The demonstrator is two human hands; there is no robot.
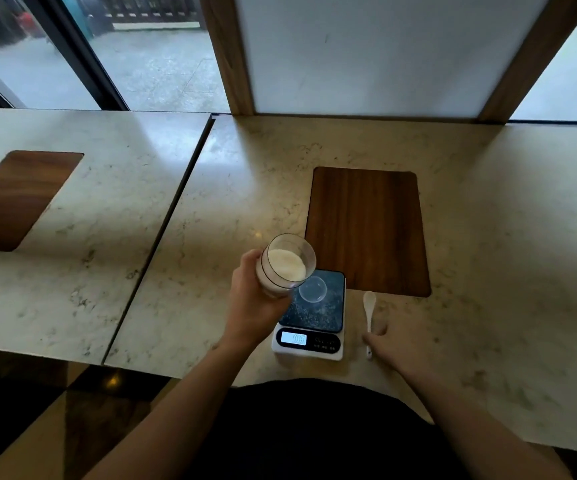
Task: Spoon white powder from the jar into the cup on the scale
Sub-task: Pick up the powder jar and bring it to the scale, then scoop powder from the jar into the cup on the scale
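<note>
Cup [312, 288] on scale [309, 317] — jar [285, 266] tilted at its left, spoon [369, 313] on counter [487, 271] just right, wooden inset [366, 230] behind.

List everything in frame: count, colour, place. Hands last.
jar: 1, clear glass, white powder inside, tilted, held above the scale's left edge
cup: 1, clear, on the scale's platform, looks empty
scale: 1, white body with dark top, lit display, near table edge
spoon: 1, white, lying on the table right of the scale
wooden inlays: 2, brown, one behind the scale, one far left
table: 2 slabs, pale marble
hands: left hand wrapped around the jar; right hand on the table by the spoon's handle, grip unclear
</note>
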